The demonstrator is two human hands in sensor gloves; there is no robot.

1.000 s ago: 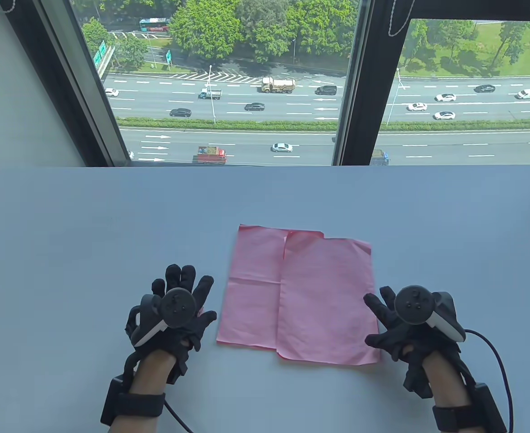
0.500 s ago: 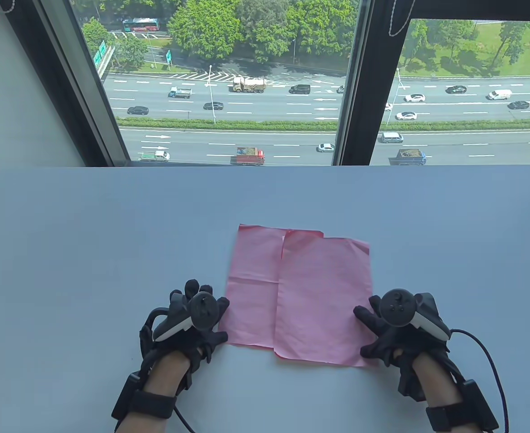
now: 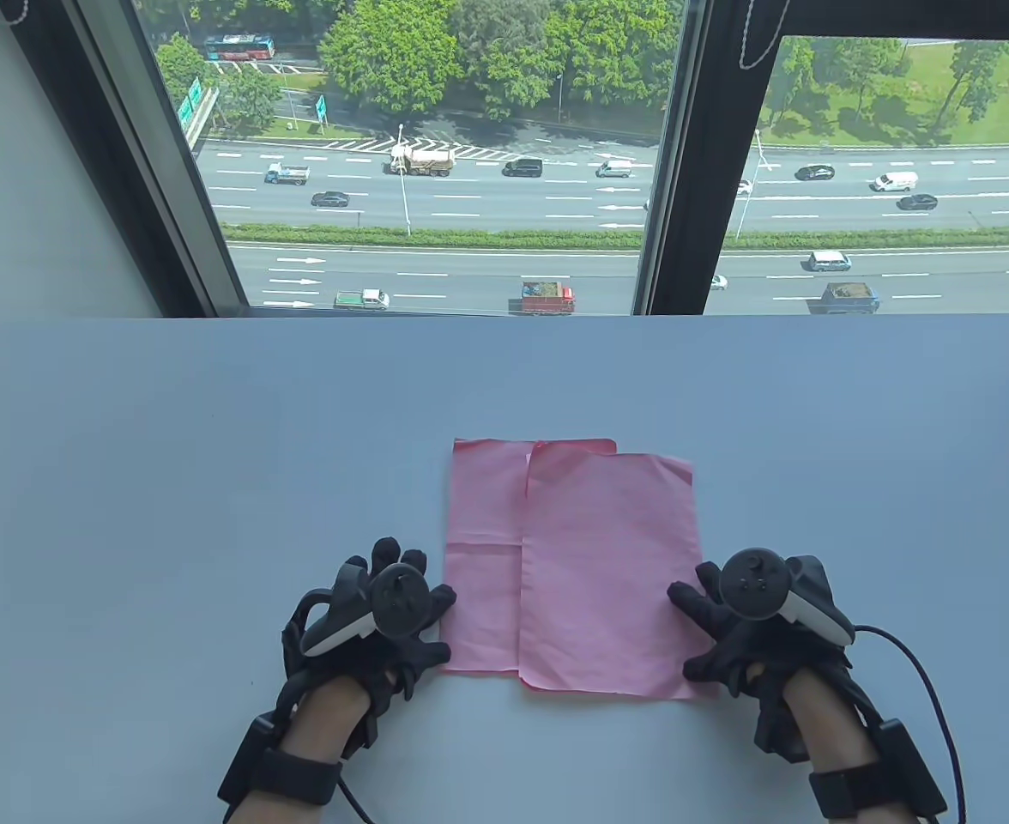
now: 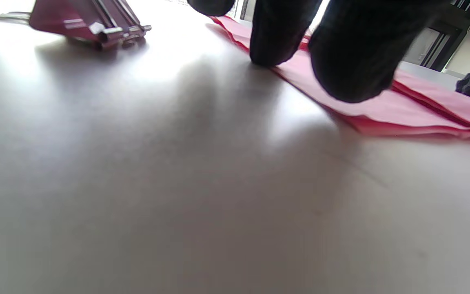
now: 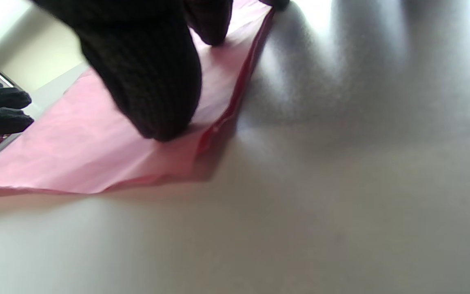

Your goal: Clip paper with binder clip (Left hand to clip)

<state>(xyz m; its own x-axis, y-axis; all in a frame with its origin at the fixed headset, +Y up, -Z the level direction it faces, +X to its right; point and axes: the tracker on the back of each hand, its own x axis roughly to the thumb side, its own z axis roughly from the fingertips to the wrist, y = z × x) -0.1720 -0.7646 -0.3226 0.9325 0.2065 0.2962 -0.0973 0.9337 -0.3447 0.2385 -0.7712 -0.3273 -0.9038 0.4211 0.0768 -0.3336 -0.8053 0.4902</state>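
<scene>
Below a window onto a highway, the pale grey tabletop [image 3: 213,446] carries overlapping pink paper sheets [image 3: 573,566] near its front edge, the black-gloved left hand [image 3: 384,618] and right hand [image 3: 745,627] pressing spread fingers on their side edges.

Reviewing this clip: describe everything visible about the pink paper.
The pink paper is two thin, creased sheets lying flat on the table, overlapping and misaligned; the right sheet lies on top and sits lower. Edges look darker red in the wrist views. The left hand touches its left edge, and the right hand presses fingertips on its right edge.
</scene>
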